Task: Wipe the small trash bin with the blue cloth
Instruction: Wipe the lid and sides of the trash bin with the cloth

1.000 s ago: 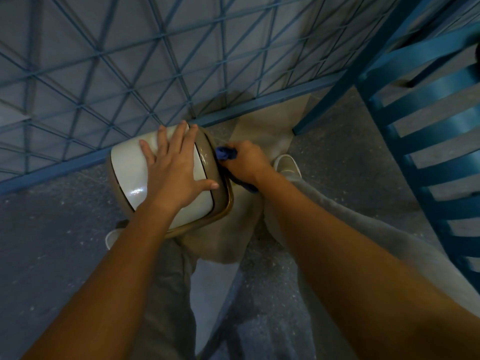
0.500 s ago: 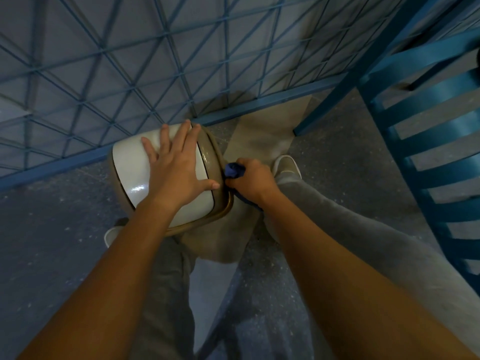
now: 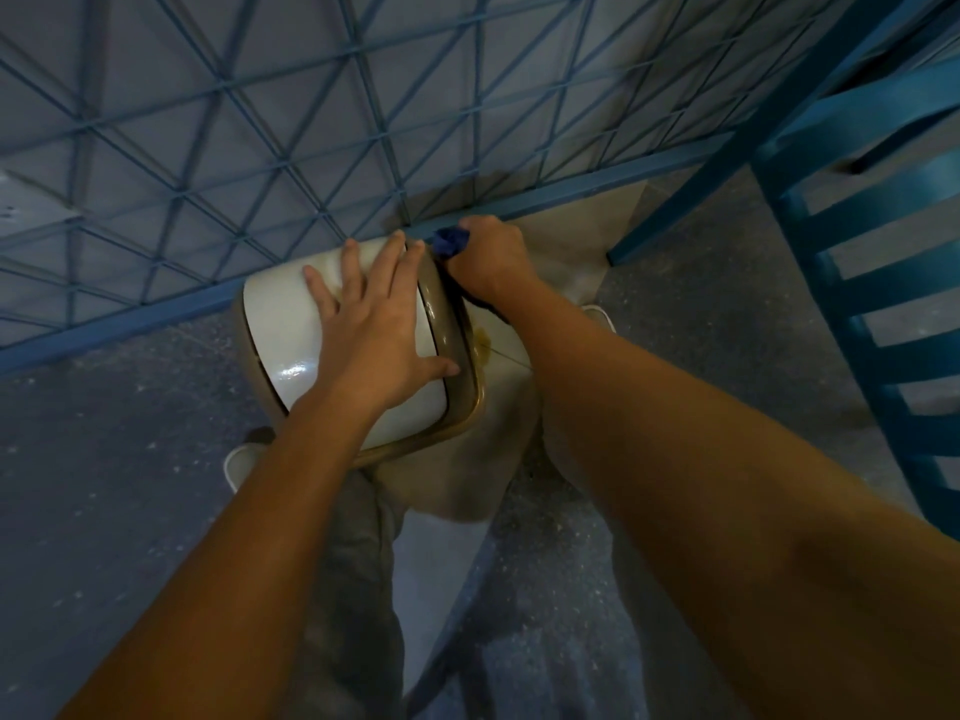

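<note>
I see the bin (image 3: 275,324) on the floor against the blue grid (image 3: 260,122). My left hand (image 3: 374,335) lies flat on its lid, fingers spread. My right hand (image 3: 493,262) grips the cloth (image 3: 451,240) at the bin's far rim. Blue chair (image 3: 883,304) at far right.

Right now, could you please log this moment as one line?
phase: wiping | left hand: flat on trash bin lid | right hand: grips blue cloth at bin's far right corner

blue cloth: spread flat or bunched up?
Bunched. The blue cloth is wadded in the right hand; only a small clump shows, at the rim of the trash bin.
</note>
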